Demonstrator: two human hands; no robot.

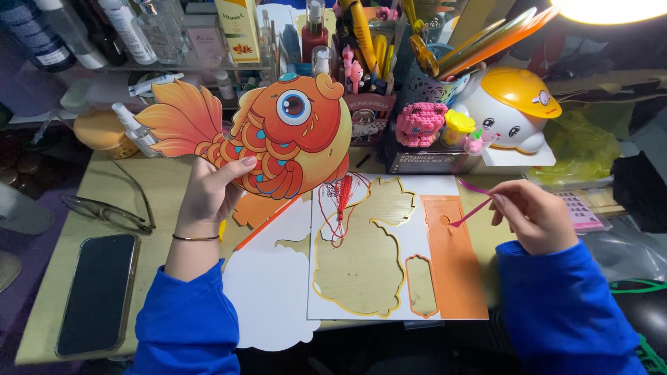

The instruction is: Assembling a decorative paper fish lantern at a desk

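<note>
My left hand [208, 194] holds up a large orange paper goldfish cutout [271, 132] with a big blue eye, gripped at its lower edge. A red tassel [342, 198] hangs below the fish. My right hand [531, 212] pinches a thin pink stick tool [471, 212], its tip touching an orange paper strip [455, 264]. Between my hands lies a white punched-out card sheet [361, 250] with fish-shaped holes outlined in yellow. Another white sheet [267, 285] lies under it to the left.
A black phone [97, 292] and a pair of glasses [111, 212] lie at the left of the wooden desk [146, 180]. Bottles, a pen holder [410, 76], a pink knitted toy [420, 123] and a white figure with a yellow helmet [514, 111] crowd the back.
</note>
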